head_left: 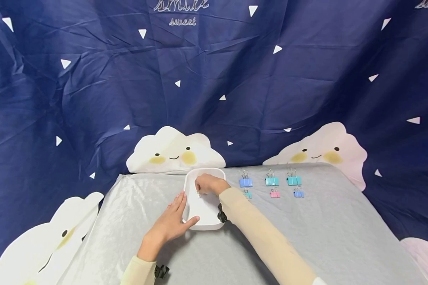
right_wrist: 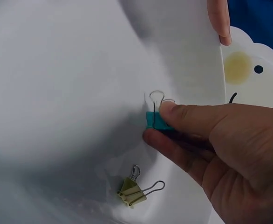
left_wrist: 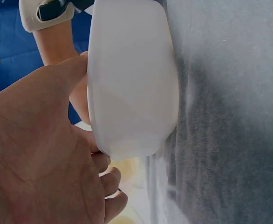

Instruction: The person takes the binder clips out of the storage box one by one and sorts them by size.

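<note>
A white, smooth-walled rectangular plastic tray with rounded corners sits on the bench, which is covered in a grey, slightly shiny cloth, and everything else is placed from this tray. The left hand lies against the tray's left wall with its fingers straight and flat along the side and its thumb resting on the near rim; the left wrist view shows the palm open beside the glossy white wall. The right hand reaches down inside the tray, thumb and forefinger pinching a small teal binder clip with thin silver wire handles, held just above the tray floor toward its far end. Also inside the tray, on the floor close beneath that hand, lies a small yellow binder clip with its wire loops splayed out. To the right of the tray, on the cloth, six more binder clips stand in two neat rows: larger blue and teal ones behind, smaller teal, pink and blue ones in front. Behind the tray hangs a creased navy fabric backdrop printed with white triangles and soft cream cloud faces.
</note>
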The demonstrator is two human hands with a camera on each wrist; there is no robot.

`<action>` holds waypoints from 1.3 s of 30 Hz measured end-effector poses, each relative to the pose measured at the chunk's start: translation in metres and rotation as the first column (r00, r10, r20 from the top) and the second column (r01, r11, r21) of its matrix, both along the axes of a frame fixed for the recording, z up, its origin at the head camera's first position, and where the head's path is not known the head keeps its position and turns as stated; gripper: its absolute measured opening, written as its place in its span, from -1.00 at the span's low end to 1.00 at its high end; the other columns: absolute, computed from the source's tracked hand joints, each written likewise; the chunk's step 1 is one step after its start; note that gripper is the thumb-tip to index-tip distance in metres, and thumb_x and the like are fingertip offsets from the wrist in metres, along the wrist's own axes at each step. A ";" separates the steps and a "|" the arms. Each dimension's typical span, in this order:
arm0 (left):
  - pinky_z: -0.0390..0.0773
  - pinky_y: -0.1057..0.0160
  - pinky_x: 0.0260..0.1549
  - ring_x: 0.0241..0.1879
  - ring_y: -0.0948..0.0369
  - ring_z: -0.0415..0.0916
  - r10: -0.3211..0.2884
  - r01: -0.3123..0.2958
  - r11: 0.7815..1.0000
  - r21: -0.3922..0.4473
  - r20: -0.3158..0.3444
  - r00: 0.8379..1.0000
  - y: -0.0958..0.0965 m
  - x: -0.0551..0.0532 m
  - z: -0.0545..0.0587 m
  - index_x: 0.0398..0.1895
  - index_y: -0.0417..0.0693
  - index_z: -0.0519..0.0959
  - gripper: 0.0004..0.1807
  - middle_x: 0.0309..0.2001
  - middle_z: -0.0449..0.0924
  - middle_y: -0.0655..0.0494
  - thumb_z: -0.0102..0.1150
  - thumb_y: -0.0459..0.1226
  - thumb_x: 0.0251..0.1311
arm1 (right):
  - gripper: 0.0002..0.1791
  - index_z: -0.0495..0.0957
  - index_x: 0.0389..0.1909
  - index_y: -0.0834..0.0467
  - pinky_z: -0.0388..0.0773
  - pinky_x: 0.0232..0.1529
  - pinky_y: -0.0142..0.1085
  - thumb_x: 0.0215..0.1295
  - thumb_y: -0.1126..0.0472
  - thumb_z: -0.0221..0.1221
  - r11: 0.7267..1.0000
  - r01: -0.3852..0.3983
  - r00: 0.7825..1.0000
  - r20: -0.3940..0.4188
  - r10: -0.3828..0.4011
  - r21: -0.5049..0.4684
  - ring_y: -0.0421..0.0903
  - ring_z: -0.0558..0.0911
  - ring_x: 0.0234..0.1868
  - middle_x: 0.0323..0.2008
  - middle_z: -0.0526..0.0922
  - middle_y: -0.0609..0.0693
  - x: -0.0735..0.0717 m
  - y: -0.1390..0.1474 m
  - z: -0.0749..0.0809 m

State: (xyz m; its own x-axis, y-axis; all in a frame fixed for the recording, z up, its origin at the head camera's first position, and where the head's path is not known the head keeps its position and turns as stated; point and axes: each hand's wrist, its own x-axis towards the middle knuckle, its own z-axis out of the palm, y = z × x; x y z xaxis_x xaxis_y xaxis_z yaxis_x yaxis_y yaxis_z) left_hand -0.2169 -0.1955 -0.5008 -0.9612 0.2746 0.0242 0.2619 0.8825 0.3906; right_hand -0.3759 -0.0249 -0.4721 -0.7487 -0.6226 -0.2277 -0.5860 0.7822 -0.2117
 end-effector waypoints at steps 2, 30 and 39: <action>0.04 -0.18 0.69 0.73 -0.13 -0.12 0.001 -0.001 1.000 -0.002 -0.001 1.000 0.001 0.000 0.000 0.70 -0.31 0.00 0.14 0.75 -0.15 -0.14 0.02 0.37 0.44 | -0.96 0.73 -0.23 0.07 0.51 -0.30 -0.42 0.39 0.26 0.40 1.000 0.015 1.000 0.021 -0.015 -0.003 -0.25 0.55 -0.40 -0.39 0.72 -0.10 0.002 0.002 0.000; 0.04 -0.18 0.70 0.74 -0.12 -0.16 0.005 -0.005 1.000 -0.003 0.017 1.000 0.000 -0.001 -0.002 0.71 -0.30 0.00 0.14 0.76 -0.15 -0.12 0.03 0.37 0.44 | -0.81 0.75 -0.39 0.07 0.51 -0.44 -0.44 0.36 0.40 0.31 0.993 0.057 0.997 0.048 -0.053 -0.105 -0.24 0.54 -0.50 -0.54 0.65 -0.12 0.001 0.025 0.009; 0.04 -0.21 0.69 0.74 -0.13 -0.15 -0.006 0.006 1.000 -0.030 -0.013 1.000 0.000 0.000 -0.002 0.70 -0.33 0.02 0.14 0.74 -0.11 -0.18 0.02 0.37 0.44 | -0.79 0.77 -0.46 0.12 0.45 -0.40 -0.44 0.24 0.45 0.28 0.985 0.004 0.999 -0.036 -0.011 -0.174 -0.24 0.50 -0.53 -0.63 0.59 -0.18 0.001 0.036 0.018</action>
State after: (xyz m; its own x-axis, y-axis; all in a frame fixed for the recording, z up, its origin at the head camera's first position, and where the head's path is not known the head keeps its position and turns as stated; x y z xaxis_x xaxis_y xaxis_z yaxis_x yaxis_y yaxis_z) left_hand -0.2168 -0.1956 -0.5030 -0.9593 0.2810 0.0287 0.2721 0.8922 0.3606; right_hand -0.3745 0.0112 -0.4545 -0.7595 -0.6444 -0.0888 -0.5900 0.7399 -0.3233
